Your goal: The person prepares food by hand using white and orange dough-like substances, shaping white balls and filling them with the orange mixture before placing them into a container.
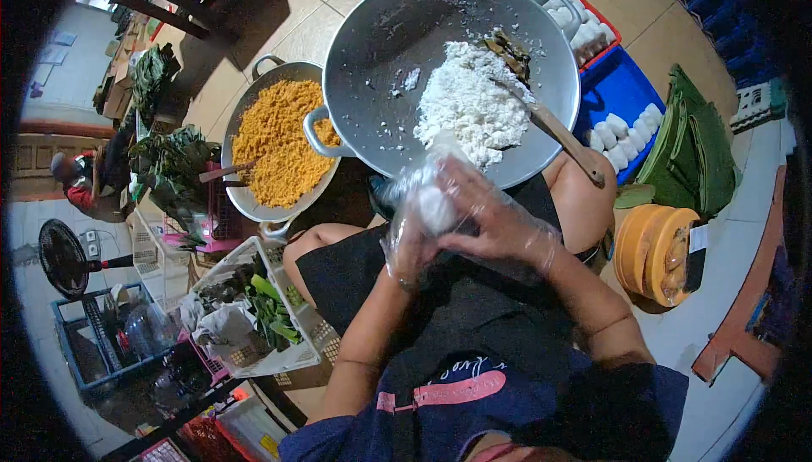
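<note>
Both hands wear clear plastic gloves and meet in front of the lap, at the near rim of a large metal wok [374,24]. A white lump of rice [435,209] lies between my left hand [409,233] and my right hand [491,214], cupped by both. Inside the wok are a mound of white rice [472,103], some brownish leaves [510,56] and a wooden spatula [568,145], its handle resting over the rim. White shaped pieces [625,135] stand in rows in a blue tray [609,78] on the right.
A smaller pan [285,213] of orange crumbly food [279,138] stands left. Folded green leaves [688,145] and an orange round container [653,252] are right; a red tray [612,49] of white pieces is beyond. Left are a white crate [304,335], a fan [63,259] and another person [89,176].
</note>
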Tool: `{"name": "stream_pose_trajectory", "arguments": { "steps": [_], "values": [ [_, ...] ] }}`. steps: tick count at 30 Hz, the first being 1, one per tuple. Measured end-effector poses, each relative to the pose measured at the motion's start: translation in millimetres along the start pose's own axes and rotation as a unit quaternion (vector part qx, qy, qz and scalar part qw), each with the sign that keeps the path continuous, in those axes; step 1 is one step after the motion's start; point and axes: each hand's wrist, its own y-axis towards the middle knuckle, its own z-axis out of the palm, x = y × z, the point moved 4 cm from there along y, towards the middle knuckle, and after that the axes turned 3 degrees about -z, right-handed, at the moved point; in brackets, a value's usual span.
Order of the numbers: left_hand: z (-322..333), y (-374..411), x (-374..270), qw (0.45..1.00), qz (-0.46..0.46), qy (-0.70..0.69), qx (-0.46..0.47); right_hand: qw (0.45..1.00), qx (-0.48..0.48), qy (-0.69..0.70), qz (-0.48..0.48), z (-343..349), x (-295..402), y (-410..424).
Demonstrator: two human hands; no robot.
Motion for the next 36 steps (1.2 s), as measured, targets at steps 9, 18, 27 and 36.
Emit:
{"name": "stream_pose_trajectory", "arguments": {
  "steps": [9, 18, 27, 36],
  "values": [
    [19.6, -15.5, -14.9, 0.988, 0.077, 0.109, -0.079, 0.973, -0.001, 0.211, 0.091, 21.2, -34.8, -15.6],
    [23.8, -1.1, -4.8, 0.987, -0.035, -0.139, 0.073, 0.964, -0.020, 0.233, 0.124, 33.0, -16.2, -13.5],
    [8.6, -2.2, 6.6, 0.987, 0.090, 0.129, 0.035, 0.999, 0.031, 0.021, 0.011, 27.6, -40.2, -22.6],
    [17.0, 16.9, 4.1, 0.992, -0.042, -0.107, 0.059, 0.944, -0.117, 0.301, 0.067, 40.0, -27.3, -20.3]
  ]
}}
